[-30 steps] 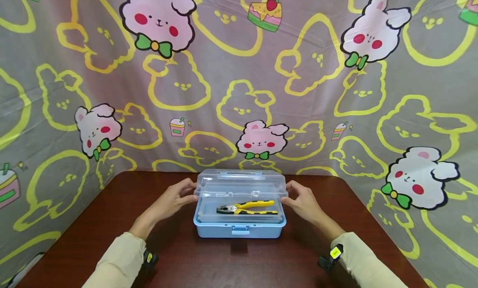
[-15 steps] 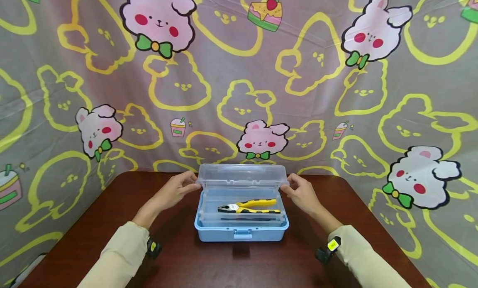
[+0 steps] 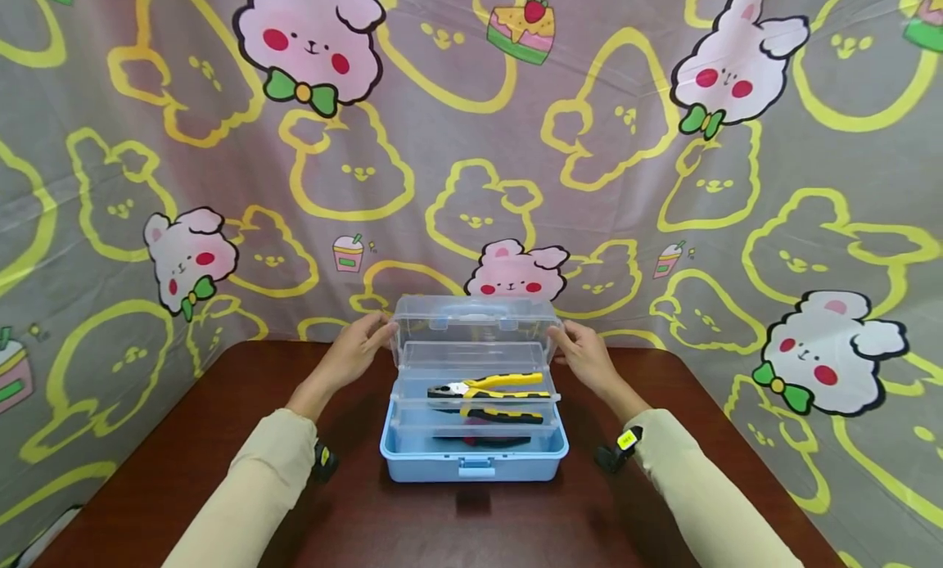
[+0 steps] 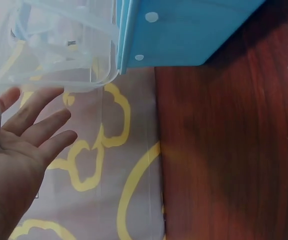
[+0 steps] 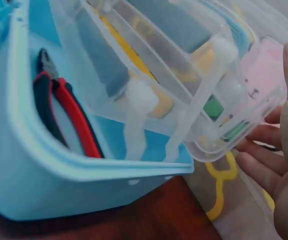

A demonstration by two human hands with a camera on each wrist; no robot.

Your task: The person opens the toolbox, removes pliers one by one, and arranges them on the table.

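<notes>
Held up by both ends: the clear lid (image 3: 479, 332), tilted back over the rear of a light-blue toolbox (image 3: 416, 470) and fitted with a pale-blue handle (image 3: 448, 316). At its left end, the left hand (image 3: 352, 353), with thumb and forefinger clamped on the plastic and the remaining fingers loosely spread. At its right end, the right hand (image 3: 589, 357), likewise pinching the plastic between thumb and fingers.

Stepped beneath the lid and linked to the box by whitish arms (image 5: 195, 104): an upper tray (image 3: 416, 401) and a lower tray (image 3: 423, 421), both clear. In the upper one, head to the left, yellow-and-black pliers (image 3: 458, 389). In the lower one, another yellow-and-black tool (image 3: 508, 416), partly hidden; cannot tell its exact kind. On the toolbox floor, below both trays, red-and-black pliers (image 5: 81, 120). At the middle of the front wall, a blue latch (image 3: 476, 468).

Under everything, a dark red-brown table (image 3: 471, 539), with the toolbox midway between its sides. Over both forearms, cream sleeves (image 3: 250, 478). Behind, a gray cloth (image 3: 442, 126) printed with yellow outlines and rabbit faces.
</notes>
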